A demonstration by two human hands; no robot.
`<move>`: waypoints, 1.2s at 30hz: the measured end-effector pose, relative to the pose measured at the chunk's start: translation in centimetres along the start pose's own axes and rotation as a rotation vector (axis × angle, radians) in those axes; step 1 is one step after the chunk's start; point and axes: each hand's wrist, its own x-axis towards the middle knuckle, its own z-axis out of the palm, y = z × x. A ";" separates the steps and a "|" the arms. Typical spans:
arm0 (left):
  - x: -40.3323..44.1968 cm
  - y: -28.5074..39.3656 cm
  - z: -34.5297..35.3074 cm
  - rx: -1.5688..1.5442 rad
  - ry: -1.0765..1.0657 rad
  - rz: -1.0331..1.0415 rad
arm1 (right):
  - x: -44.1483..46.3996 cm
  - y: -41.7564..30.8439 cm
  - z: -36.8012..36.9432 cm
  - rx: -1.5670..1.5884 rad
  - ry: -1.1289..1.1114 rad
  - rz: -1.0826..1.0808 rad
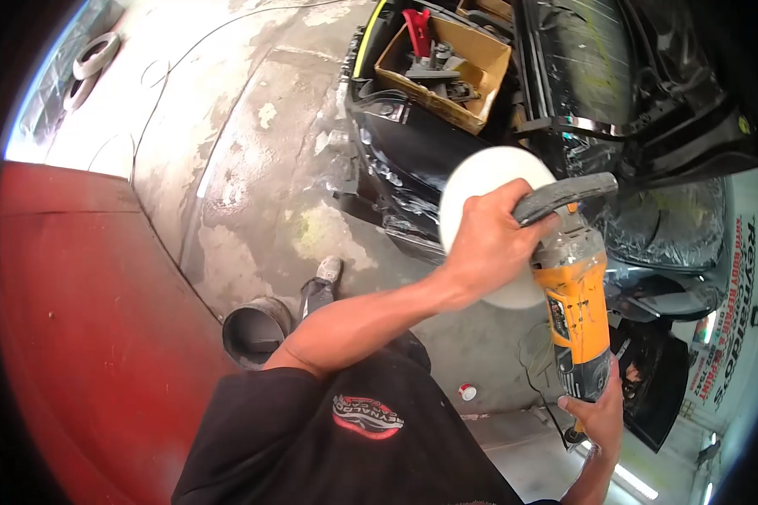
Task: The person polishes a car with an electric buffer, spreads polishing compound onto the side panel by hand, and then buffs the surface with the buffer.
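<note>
An orange and black polisher (577, 295) with a large round white pad (463, 189) is held up in front of me. My left hand (497, 240) is wrapped round its black loop handle (577, 192) at the head end and covers part of the pad. At the rear of the body, my right hand (602, 408) grips the black end, with the thumb showing on the near side. The pad stands away from the red panel (93, 320) on the left. A cord hangs below the right hand.
On the left stands the large red panel. A dark bucket (236, 328) sits on the concrete floor near my shoe (330, 269). Black car parts and a cardboard box (488, 76) of tools lie ahead. A small red and white can (468, 392) and cables are on the floor.
</note>
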 end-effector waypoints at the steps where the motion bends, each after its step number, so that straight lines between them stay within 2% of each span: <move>1: -0.3 0.2 -1.5 0.002 0.031 0.013 | 0.5 -1.0 0.6 0.020 -0.048 -0.015; 2: -0.8 0.8 -3.1 -0.003 0.047 -0.036 | 1.1 -1.8 1.3 0.043 -0.090 -0.029; 3: -1.2 1.0 -4.4 -0.171 0.095 0.025 | 1.8 -2.4 2.1 0.058 -0.135 -0.062; 4: -1.6 1.6 -5.7 -0.190 0.190 0.131 | 2.6 -2.9 2.9 0.074 -0.176 -0.091; 5: -2.5 2.2 -8.3 -0.087 0.153 -0.021 | 3.4 -3.3 3.8 0.095 -0.212 -0.118; 8: -3.3 2.6 -12.7 -0.096 0.370 0.041 | 6.5 -4.3 6.7 0.015 -0.327 -0.351; 9: -3.6 3.0 -14.5 -0.047 0.392 -0.008 | 7.2 -5.0 7.5 -0.039 -0.347 -0.438; 10: -3.6 2.6 -15.5 -0.126 0.419 0.035 | 7.3 -5.1 7.9 -0.091 -0.350 -0.416; 12: -3.7 3.1 -16.2 0.035 0.428 0.053 | 7.6 -5.4 8.6 -0.198 -0.361 -0.372; 16: -3.5 3.5 -13.2 0.167 0.306 0.072 | 6.5 -2.6 8.0 -0.041 -0.351 -0.288; 18: -3.1 2.9 -10.7 0.234 0.243 0.087 | 5.6 0.5 7.2 0.131 -0.306 -0.358; 21: -2.7 2.9 -5.1 0.198 0.155 0.006 | 3.7 3.4 4.7 0.243 -0.284 -0.191; 24: -2.4 1.8 -0.4 0.304 0.043 0.032 | 2.6 7.2 2.9 0.192 -0.181 -0.199; 26: -2.1 0.6 1.9 0.265 -0.049 -0.057 | 2.3 9.3 2.4 0.355 -0.169 -0.118; 27: -2.0 0.4 3.0 0.262 -0.047 -0.023 | 2.1 10.4 2.1 0.439 -0.160 -0.077; 30: -1.7 -0.4 5.2 0.210 -0.051 0.040 | 2.2 12.2 2.5 0.556 -0.090 -0.107; 33: -1.3 -1.3 5.0 0.188 -0.052 0.063 | 2.4 12.4 2.3 0.387 -0.043 -0.171; 36: -1.2 -1.4 5.5 0.263 -0.068 0.105 | 2.9 13.5 2.5 0.415 -0.050 -0.226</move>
